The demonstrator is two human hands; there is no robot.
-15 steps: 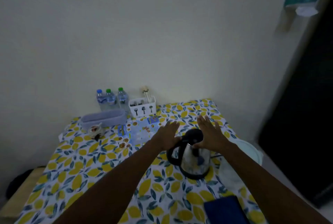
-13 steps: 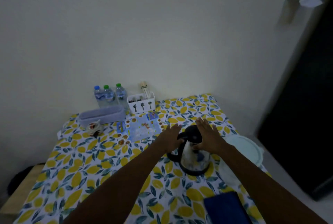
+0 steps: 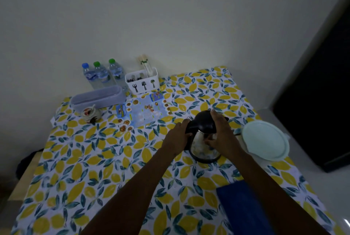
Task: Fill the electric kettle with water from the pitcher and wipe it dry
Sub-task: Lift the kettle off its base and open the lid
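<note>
A steel electric kettle (image 3: 201, 149) with a black lid (image 3: 202, 121) stands on the lemon-print tablecloth (image 3: 106, 159), right of centre. My left hand (image 3: 176, 138) is wrapped around its black handle. My right hand (image 3: 222, 136) lies over the lid's right side, thumb against the steel body. A pale green round lid (image 3: 265, 140) tops a whitish container, likely the pitcher, just right of the kettle at the table's edge. A dark blue cloth (image 3: 242, 208) lies folded near me, partly under my right forearm.
Three water bottles (image 3: 102, 73), a white cutlery holder (image 3: 143, 81), a long lavender box (image 3: 98, 96), a small ceramic jar (image 3: 91, 114) and a printed leaflet (image 3: 142, 109) sit at the back left by the wall. A dark opening is at the right.
Both hands were spread open over the kettle; now the left has closed on the handle and the right has settled onto the lid and body.
</note>
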